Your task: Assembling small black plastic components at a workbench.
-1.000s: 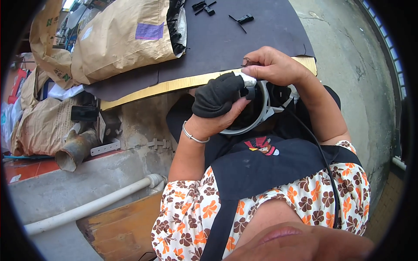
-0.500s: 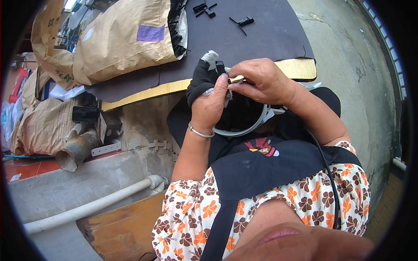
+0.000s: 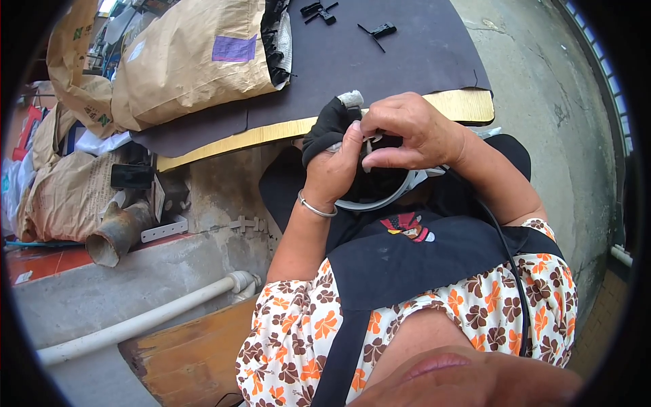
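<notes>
My left hand (image 3: 330, 169), its fingers wrapped in black cloth with pale tips, is closed just beyond the edge of my lap. My right hand (image 3: 417, 132) meets it, thumb and forefinger curled in by the left thumb. A small pale sliver (image 3: 369, 144) shows between the hands; what they grip is mostly hidden. Below them is a bucket with a pale rim (image 3: 380, 203) and a dark inside. On the table lie small black plastic parts with thin stems, one piece (image 3: 377, 35) apart and a cluster (image 3: 319, 13) farther left.
The dark-covered table (image 3: 400, 64) has a yellow wood edge (image 3: 461, 107) right in front of my hands. A large paper sack (image 3: 190, 68) of black parts lies on it at left. Beyond the left side are a rusty pipe (image 3: 119, 234), a phone-like black slab (image 3: 132, 176) and another sack (image 3: 68, 193).
The upright black part seen between my hands is no longer visible. My left hand has shifted slightly right and down, and my right thumb has moved away from the forefinger.
</notes>
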`<state>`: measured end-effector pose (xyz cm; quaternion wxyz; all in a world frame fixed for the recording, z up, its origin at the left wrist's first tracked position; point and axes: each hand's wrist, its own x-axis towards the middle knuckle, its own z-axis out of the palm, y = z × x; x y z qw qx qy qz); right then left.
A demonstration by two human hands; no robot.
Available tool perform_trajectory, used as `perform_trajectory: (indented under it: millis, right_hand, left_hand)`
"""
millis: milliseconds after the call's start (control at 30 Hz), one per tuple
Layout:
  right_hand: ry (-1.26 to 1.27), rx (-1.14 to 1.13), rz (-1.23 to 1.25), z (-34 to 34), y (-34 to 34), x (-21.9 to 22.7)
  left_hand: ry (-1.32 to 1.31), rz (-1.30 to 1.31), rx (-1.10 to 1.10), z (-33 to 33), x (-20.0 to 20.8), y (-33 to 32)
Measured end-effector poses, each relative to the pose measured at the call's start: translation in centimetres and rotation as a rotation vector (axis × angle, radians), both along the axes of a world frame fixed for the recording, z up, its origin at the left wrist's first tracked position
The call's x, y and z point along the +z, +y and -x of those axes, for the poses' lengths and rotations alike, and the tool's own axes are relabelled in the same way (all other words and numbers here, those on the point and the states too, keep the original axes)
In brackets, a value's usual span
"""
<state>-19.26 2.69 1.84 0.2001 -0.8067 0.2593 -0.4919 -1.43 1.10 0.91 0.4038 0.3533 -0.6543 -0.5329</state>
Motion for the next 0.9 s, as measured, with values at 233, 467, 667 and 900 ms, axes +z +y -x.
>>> perform_trajectory:
  millis: [233, 467, 667, 900]
  right_hand:
    - [-0.032, -0.346, -0.072, -0.9, 0.0, -0.8]
    - [-0.119, -0.146, -0.547, 0.2, 0.0, -0.4]
    - [0.054, -0.237, -0.574, -1.0, 0.0, -0.5]
    - [-0.056, -0.234, -0.584, -1.8, -0.3, -1.7]
  left_hand:
    - [0.099, -0.04, -0.098, 0.0, 0.4, 0.1]
    - [-0.085, 0.046, -0.024, 0.4, 1.4, 0.6]
    - [-0.311, 0.373, 0.101, 0.6, -0.2, 0.2]
    - [-0.423, 0.708, 0.137, 0.7, -0.1, 0.1]
